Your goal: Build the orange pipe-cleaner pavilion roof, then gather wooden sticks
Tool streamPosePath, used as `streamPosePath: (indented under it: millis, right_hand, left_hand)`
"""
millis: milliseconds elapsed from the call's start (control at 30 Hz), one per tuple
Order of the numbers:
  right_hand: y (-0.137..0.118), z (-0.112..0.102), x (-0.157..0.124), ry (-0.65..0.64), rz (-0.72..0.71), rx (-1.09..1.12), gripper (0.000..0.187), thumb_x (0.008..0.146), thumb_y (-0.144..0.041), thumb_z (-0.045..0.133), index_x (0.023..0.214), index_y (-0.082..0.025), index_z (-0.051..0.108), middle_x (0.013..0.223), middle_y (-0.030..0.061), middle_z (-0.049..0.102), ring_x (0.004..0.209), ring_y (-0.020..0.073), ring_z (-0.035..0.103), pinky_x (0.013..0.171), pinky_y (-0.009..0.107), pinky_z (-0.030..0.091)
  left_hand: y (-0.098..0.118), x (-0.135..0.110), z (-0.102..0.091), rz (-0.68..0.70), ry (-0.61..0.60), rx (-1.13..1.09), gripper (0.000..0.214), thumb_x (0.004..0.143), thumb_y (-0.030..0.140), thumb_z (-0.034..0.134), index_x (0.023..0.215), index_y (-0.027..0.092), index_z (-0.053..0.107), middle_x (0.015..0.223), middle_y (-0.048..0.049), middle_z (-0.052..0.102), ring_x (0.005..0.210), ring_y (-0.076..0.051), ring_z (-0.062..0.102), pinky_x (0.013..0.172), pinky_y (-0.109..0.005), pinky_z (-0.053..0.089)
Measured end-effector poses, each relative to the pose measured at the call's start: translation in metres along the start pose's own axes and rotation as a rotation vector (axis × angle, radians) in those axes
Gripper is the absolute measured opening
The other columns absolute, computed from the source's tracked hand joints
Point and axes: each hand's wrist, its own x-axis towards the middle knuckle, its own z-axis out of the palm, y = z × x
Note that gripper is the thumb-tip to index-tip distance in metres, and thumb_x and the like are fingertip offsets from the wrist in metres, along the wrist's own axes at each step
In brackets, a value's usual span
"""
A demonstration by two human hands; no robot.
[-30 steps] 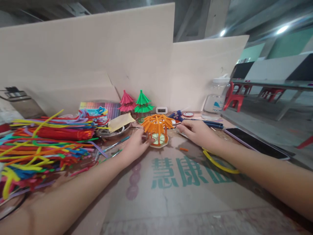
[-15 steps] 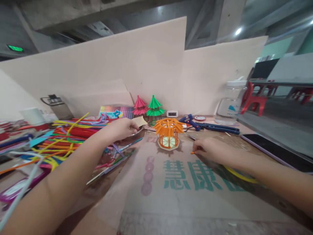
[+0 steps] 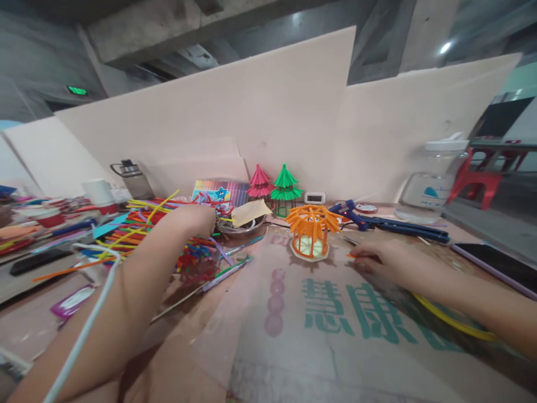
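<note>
Right hand (image 3: 380, 258) is pinching an orange pipe-cleaner snippet (image 3: 351, 256), best held lightly, model pavilion (image 3: 312, 220) left of fingertips; left hand (image 3: 200, 220) is hiding its fingers, grip unclear.

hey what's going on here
A person's left hand is at a pile of colourful stems; whether it holds any is hidden. The right hand is at a small orange piece, perhaps pinching it. An orange roofed model stands untouched between the hands, with a pink model and a green model behind it.
</note>
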Motion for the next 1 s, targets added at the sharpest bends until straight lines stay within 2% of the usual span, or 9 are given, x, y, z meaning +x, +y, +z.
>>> streamPosePath:
  millis: [133,267,367,433,533,633,767,900,1000]
  right_hand:
    - [-0.007,-0.008,-0.001,-0.065,0.004,-0.001,0.026,0.097,-0.029,0.056,0.094,-0.023,0.080,0.094,0.0088,0.083,0.084,0.0281,0.075,0.070,0.035,0.049]
    - [-0.018,-0.017,-0.002,0.011,0.018,0.071,0.019,0.092,-0.026,0.057,0.091,-0.022,0.075,0.091,0.0089,0.081,0.083,0.0266,0.073,0.070,0.034,0.049]
    - [-0.027,-0.023,-0.002,0.069,0.035,0.254,0.016,0.092,-0.029,0.056,0.085,-0.021,0.069,0.085,0.0081,0.078,0.078,0.0241,0.072,0.071,0.035,0.051]
    - [-0.032,-0.026,-0.002,0.085,0.094,0.508,0.017,0.093,-0.036,0.058,0.085,-0.022,0.064,0.082,0.0063,0.077,0.071,0.0211,0.071,0.068,0.034,0.054]
    - [-0.040,-0.024,-0.002,0.078,0.130,0.876,0.030,0.089,-0.049,0.071,0.088,-0.021,0.061,0.083,0.0058,0.078,0.066,0.0180,0.070,0.066,0.033,0.057]
    - [-0.051,-0.018,-0.005,0.032,0.097,1.139,0.043,0.083,-0.058,0.081,0.087,-0.020,0.063,0.086,0.0067,0.078,0.068,0.0173,0.072,0.067,0.033,0.059]
    - [-0.069,-0.012,-0.011,0.036,0.102,1.463,0.045,0.074,-0.053,0.092,0.083,-0.020,0.064,0.092,0.0062,0.079,0.075,0.0180,0.073,0.069,0.034,0.060]
    - [-0.075,-0.013,-0.012,0.017,0.055,1.627,0.034,0.072,-0.039,0.096,0.080,-0.020,0.068,0.100,0.0060,0.080,0.075,0.0151,0.070,0.070,0.031,0.057]
    - [-0.073,-0.013,-0.011,0.048,0.088,1.661,0.034,0.073,-0.042,0.095,0.083,-0.020,0.072,0.090,0.0043,0.078,0.073,0.0139,0.067,0.067,0.027,0.053]
  left_hand:
    - [0.008,0.009,0.014,-0.106,-0.088,0.108,0.017,0.045,0.012,0.075,0.043,0.022,0.061,0.054,-0.0125,0.067,0.074,-0.040,0.073,0.079,-0.048,0.056]
    - [0.025,0.003,0.006,-0.140,-0.004,0.163,0.005,0.055,0.015,0.073,0.055,0.020,0.070,0.060,-0.0158,0.070,0.078,-0.041,0.074,0.079,-0.048,0.056]
    - [0.049,-0.014,-0.008,-0.093,0.128,0.174,0.018,0.074,0.015,0.064,0.080,0.015,0.081,0.084,-0.0234,0.077,0.093,-0.045,0.075,0.086,-0.050,0.055]
    - [0.073,-0.029,-0.015,-0.019,0.287,0.158,0.038,0.086,0.016,0.054,0.114,0.016,0.080,0.115,-0.0232,0.077,0.111,-0.045,0.071,0.097,-0.054,0.051]
    - [0.114,-0.051,-0.012,0.395,0.581,-0.075,0.033,0.093,0.019,0.055,0.116,0.022,0.079,0.117,-0.0151,0.074,0.109,-0.037,0.071,0.100,-0.049,0.053]
    - [0.150,-0.066,0.006,0.814,0.694,-0.166,0.032,0.102,0.019,0.048,0.111,0.024,0.079,0.116,-0.0117,0.076,0.108,-0.029,0.071,0.096,-0.042,0.056]
    - [0.176,-0.070,0.042,1.122,0.671,-0.238,0.039,0.105,0.015,0.048,0.137,0.026,0.067,0.122,-0.0131,0.078,0.112,-0.026,0.072,0.098,-0.041,0.059]
    - [0.192,-0.061,0.070,1.059,0.659,-0.583,0.033,0.103,0.010,0.050,0.122,0.027,0.071,0.113,-0.0064,0.080,0.105,-0.019,0.075,0.095,-0.033,0.061]
    - [0.205,-0.053,0.083,0.837,0.483,-1.003,0.018,0.099,0.015,0.058,0.103,0.025,0.072,0.109,-0.0069,0.077,0.106,-0.021,0.076,0.091,-0.034,0.063]
